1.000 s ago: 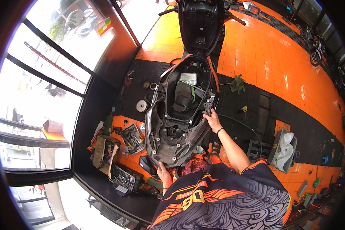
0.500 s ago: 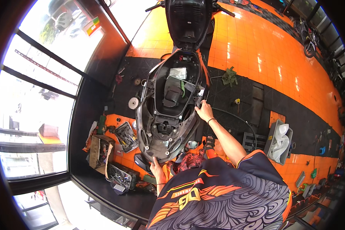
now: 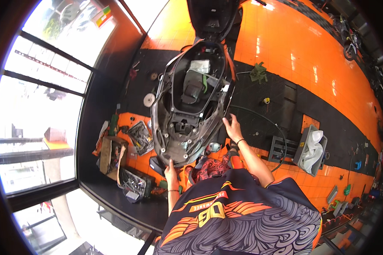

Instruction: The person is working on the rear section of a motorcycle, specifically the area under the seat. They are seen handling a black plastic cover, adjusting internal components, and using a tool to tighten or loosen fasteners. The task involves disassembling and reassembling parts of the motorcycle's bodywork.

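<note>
A scooter with its seat (image 3: 211, 19) tipped up stands before me, its dark rear body cover (image 3: 176, 151) exposed. At the tail of that cover my left hand (image 3: 171, 176) grips the edge, thumb on top and the other fingers mostly hidden. My right hand (image 3: 232, 128) is beside the cover's right flank, thumb and fingers apart with nothing held; whether a fingertip still touches the panel I cannot tell. Inside the open storage bin (image 3: 187, 109) lie a pale packet (image 3: 200, 66), a dark pouch-like thing (image 3: 192, 92) and a green strip (image 3: 205, 84).
On the left are a tray of tools (image 3: 140, 138), a worn cardboard box (image 3: 110, 157) and a toolbox (image 3: 134, 185). A round metal part (image 3: 149, 100) lies on the black mat. To the right are a green cloth (image 3: 258, 73), a black hose (image 3: 268, 115) and a grey bin (image 3: 312, 151).
My right hand has let go of the cover's right edge and opened, shifting slightly down and right. The left hand keeps its place at the tail. The scooter sits a little higher in view.
</note>
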A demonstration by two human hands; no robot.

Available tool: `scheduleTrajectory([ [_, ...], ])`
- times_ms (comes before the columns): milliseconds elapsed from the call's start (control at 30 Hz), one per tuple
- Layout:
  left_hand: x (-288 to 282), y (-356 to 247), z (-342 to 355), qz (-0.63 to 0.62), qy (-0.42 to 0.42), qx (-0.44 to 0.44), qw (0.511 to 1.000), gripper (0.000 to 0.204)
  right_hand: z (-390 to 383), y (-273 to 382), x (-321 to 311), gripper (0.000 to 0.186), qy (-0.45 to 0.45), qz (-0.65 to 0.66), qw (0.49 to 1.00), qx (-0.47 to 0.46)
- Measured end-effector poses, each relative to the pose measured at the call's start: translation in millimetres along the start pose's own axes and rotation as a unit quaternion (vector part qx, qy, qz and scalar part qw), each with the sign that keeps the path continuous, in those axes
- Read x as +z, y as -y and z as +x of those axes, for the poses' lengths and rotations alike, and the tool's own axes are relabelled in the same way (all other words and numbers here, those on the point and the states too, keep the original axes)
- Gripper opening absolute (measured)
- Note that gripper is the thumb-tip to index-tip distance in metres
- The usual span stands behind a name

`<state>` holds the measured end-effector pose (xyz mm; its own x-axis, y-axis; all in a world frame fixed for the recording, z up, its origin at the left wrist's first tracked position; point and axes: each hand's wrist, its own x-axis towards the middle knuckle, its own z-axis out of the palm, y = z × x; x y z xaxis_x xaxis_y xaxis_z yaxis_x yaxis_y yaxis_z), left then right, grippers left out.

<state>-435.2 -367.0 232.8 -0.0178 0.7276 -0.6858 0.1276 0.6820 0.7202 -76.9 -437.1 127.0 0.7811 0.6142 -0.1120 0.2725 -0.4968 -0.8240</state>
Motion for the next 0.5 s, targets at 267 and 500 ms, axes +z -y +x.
scheduleTrajectory([
  [267,-5.0,-22.7,11.0,0.064,-0.033,0.057,0.996,0.039,-30.8,35.4,-13.0,0.062,0.055,0.07,0.996,0.019],
  [500,-5.9,-13.9,26.6,0.073,-0.038,0.079,0.994,0.041,-43.0,61.9,3.8,0.067,0.029,0.057,0.998,0.004],
])
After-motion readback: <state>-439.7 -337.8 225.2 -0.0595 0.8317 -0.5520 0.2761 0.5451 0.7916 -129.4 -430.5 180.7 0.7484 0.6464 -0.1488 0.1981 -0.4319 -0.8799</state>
